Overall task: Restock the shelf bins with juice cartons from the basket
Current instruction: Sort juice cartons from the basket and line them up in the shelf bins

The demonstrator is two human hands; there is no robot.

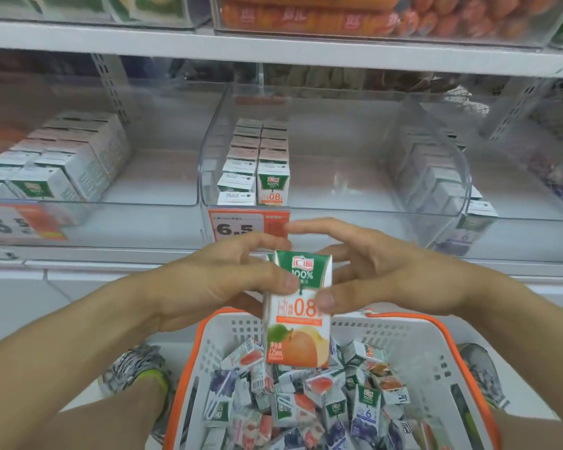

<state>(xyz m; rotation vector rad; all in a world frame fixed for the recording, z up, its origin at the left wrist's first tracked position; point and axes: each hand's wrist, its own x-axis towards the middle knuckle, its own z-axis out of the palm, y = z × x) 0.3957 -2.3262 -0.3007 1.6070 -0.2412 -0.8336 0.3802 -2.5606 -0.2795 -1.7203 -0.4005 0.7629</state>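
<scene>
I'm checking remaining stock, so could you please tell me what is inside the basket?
The basket holds a loose jumble of small juice cartons, peach and grape among them. Its bottom is covered by the pile, and the held carton hides part of it.

White shelf (338, 228) at mid height, three clear bins sitting directly on it, side by side. Left bin (88, 177): cartons packed toward its left side, right part bare. Middle bin (335, 164): two rows of cartons (257, 164) along its left wall, rest bare. Right bin (517, 177): one row of cartons along its left wall. Price tag (249, 224) reading 6.5 clipped at shelf edge below middle bin; blurred second tag (20, 222) at far left. Upper shelf (273, 48) carrying more clear bins, contents blurred. Tiled floor (46, 306) below, white basket (413, 345) with orange rim resting on it.
</scene>
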